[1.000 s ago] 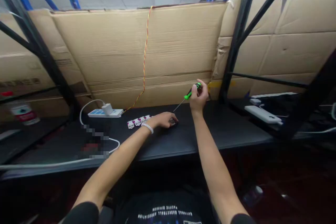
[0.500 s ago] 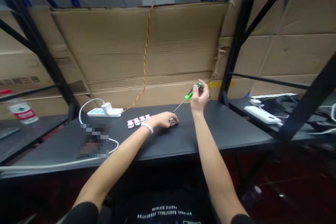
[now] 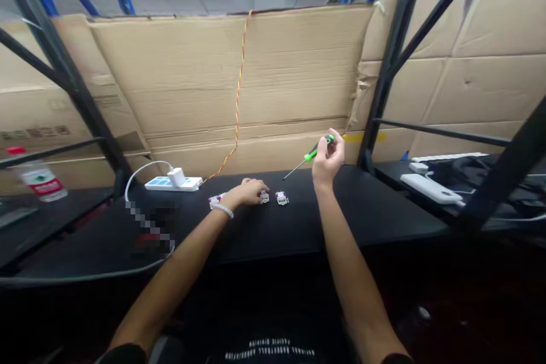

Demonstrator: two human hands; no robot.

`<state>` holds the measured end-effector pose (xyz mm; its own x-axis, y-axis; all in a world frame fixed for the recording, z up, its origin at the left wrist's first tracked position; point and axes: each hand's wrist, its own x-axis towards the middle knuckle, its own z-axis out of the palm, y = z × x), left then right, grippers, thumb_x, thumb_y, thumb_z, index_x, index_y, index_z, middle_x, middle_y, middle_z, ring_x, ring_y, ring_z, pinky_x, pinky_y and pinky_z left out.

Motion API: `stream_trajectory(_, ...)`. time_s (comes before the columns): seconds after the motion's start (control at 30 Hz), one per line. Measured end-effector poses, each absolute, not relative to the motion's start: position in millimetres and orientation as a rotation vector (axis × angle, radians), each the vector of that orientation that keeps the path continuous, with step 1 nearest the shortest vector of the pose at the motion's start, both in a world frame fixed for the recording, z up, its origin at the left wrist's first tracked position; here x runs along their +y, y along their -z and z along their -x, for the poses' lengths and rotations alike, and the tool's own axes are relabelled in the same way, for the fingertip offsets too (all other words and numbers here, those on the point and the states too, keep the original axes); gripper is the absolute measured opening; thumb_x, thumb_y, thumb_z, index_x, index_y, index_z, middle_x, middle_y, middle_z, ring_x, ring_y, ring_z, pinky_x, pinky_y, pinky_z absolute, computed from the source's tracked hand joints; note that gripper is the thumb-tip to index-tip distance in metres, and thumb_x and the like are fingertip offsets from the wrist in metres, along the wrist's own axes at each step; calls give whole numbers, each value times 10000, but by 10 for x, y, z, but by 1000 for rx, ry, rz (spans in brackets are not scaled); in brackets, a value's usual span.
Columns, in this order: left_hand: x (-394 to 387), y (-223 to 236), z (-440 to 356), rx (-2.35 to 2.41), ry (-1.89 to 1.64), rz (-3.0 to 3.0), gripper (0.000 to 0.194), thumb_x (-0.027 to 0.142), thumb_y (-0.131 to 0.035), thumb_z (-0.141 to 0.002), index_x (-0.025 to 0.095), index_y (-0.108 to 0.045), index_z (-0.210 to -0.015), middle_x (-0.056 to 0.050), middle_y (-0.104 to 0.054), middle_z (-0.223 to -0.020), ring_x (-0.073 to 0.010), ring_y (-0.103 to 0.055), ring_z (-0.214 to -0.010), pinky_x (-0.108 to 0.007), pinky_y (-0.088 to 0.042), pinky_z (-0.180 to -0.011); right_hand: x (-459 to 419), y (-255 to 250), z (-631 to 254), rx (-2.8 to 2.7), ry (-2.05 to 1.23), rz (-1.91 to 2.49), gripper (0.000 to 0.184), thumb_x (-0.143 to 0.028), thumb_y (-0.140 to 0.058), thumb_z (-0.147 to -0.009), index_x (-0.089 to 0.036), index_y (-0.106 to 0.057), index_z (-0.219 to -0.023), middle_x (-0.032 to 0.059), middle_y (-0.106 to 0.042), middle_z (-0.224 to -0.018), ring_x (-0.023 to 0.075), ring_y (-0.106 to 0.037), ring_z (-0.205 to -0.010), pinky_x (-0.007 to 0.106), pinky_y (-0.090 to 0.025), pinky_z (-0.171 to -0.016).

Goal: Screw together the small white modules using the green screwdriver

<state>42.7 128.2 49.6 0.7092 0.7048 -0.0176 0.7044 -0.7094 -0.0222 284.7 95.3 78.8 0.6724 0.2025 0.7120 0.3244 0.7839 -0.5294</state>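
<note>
My right hand [image 3: 328, 159] is raised over the right half of the black table, closed round the green-and-black handle of a screwdriver [image 3: 313, 154]. The screwdriver's thin metal shaft slants down to the left, its tip just above the tabletop. A small white-and-purple part [image 3: 282, 198] lies by itself below that tip. My left hand [image 3: 246, 192] rests low over the table with its fingers bent round a similar small white-and-purple part [image 3: 264, 197]. More such parts [image 3: 215, 201] show behind my left wrist, partly hidden by it.
A white power strip [image 3: 187, 184] with a plugged-in charger stands at the back left, its white cable running forward. Cardboard [image 3: 191, 79] walls the back, with a twisted wire hanging down. A bottle [image 3: 45, 182] is far left. Another white strip [image 3: 430, 188] lies on the right.
My left hand has moved left, off the part under the screwdriver, onto another white-and-purple part. That first part now lies uncovered. The screwdriver has moved slightly right, its tip clear of the part.
</note>
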Motion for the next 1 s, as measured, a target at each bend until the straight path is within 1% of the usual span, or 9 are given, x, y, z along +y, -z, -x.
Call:
stream_trajectory(0.07,1209,-466,-431,-1191,-44,2874,468,178,-773,-833,258,-765,-1293,-95,-757,-1371,-316,-645,-1363,-504,-367,-1253,942,-790,-2818,-873,76,691,454,-514,-614,-983,-179,-654,-1287,84,-660,-1044,202,-668,-887,342,-607,-805)
stream_trajectory(0.13,1065,-437,-435,-1172,-35,2868,436,167,-759,-856,266,-774,-1281,-89,-764,-1357,-308,-653,-1344,-489,-354,-1257,926,-790,-2782,-913,59,688,453,-528,-629,-979,-189,-668,-1276,70,-667,-1021,189,-672,-862,328,-608,-802)
stream_trajectory(0.2,856,-409,-413,-1153,-9,2869,417,179,-740,-886,249,-772,-1296,-105,-762,-1349,-314,-666,-1317,-459,-401,-1220,901,-787,-2730,-980,-2,661,462,-552,-648,-977,-207,-674,-1284,59,-673,-1014,181,-684,-858,316,-617,-807)
stream_trajectory(0.3,500,-360,-308,-1193,123,2887,323,210,-733,-905,225,-807,-1219,-125,-776,-1293,-327,-710,-1228,-403,-510,-1106,851,-760,-2611,-1105,-186,571,496,-590,-715,-948,-241,-678,-1298,43,-688,-1015,175,-717,-827,310,-644,-766)
stream_trajectory(0.37,306,-326,-204,-1304,247,2889,317,201,-722,-915,189,-808,-1219,-137,-774,-1301,-340,-717,-1217,-415,-540,-1091,817,-720,-2513,-1188,-328,506,511,-590,-774,-915,-255,-687,-1291,40,-712,-1038,174,-736,-789,316,-663,-717)
stream_trajectory(0.47,158,-285,-44,-1401,383,2950,377,146,-715,-906,174,-787,-1275,-126,-753,-1384,-328,-690,-1302,-419,-517,-1170,783,-630,-2365,-1295,-474,451,541,-556,-829,-887,-256,-690,-1314,50,-755,-1067,176,-756,-756,338,-687,-704)
stream_trajectory(0.6,169,-245,84,-1380,532,3066,435,114,-726,-901,186,-764,-1329,-105,-720,-1464,-292,-642,-1394,-401,-450,-1258,764,-514,-2221,-1362,-571,460,570,-502,-875,-855,-249,-691,-1331,56,-795,-1072,190,-790,-785,361,-701,-769)
stream_trajectory(0.83,243,-198,103,-1265,665,3139,424,128,-707,-922,203,-763,-1336,-101,-719,-1463,-285,-648,-1386,-419,-451,-1259,723,-459,-2159,-1386,-584,480,520,-475,-880,-853,-249,-705,-1287,52,-799,-1052,194,-800,-791,361,-698,-776)
stream_trajectory(1.0,287,-181,120,-1233,684,3202,419,158,-753,-920,187,-766,-1338,-113,-709,-1478,-293,-652,-1384,-418,-443,-1259,684,-456,-2155,-1405,-575,514,519,-485,-885,-843,-248,-709,-1270,59,-798,-1060,195,-792,-788,369,-705,-773)
